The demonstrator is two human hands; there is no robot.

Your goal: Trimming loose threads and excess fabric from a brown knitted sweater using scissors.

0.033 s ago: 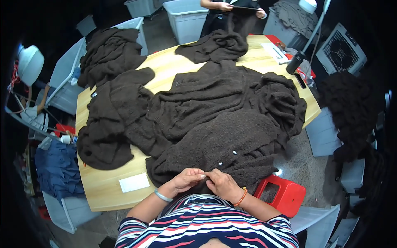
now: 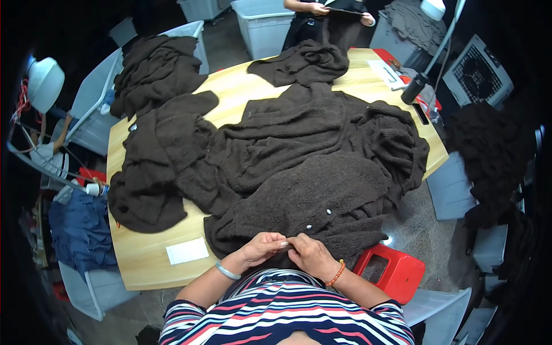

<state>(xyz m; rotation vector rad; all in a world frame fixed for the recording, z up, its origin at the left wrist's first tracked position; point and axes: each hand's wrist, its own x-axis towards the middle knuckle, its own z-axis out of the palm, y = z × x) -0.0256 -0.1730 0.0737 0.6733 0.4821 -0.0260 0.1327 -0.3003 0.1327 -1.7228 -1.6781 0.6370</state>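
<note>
My left hand (image 2: 264, 247), with a pale bracelet at its wrist, is closed in a pinch at the near edge of a dark brown knit garment (image 2: 310, 184). Pressed close beside it, my right hand (image 2: 311, 253) has bent, closed fingers and an orange beaded bracelet behind it. The fingertips of both hands nearly meet; whatever is between them is too small or hidden to name. Two small whitish bits (image 2: 329, 211) lie on the knit just beyond my right hand. The garment spreads in folds over the pale wooden table (image 2: 155, 273).
More dark knits (image 2: 158, 146) lie on the left. A white paper (image 2: 187, 252) rests near the front edge, a black bottle (image 2: 414, 88) at the far right. A red stool (image 2: 394, 273) stands right of me. Across the table a person (image 2: 328, 11) holds dark cloth. Grey bins (image 2: 261, 31) surround the table.
The whole view has shifted very slightly. Both hands keep nearly the same pinched pose, with the fingers only a little changed.
</note>
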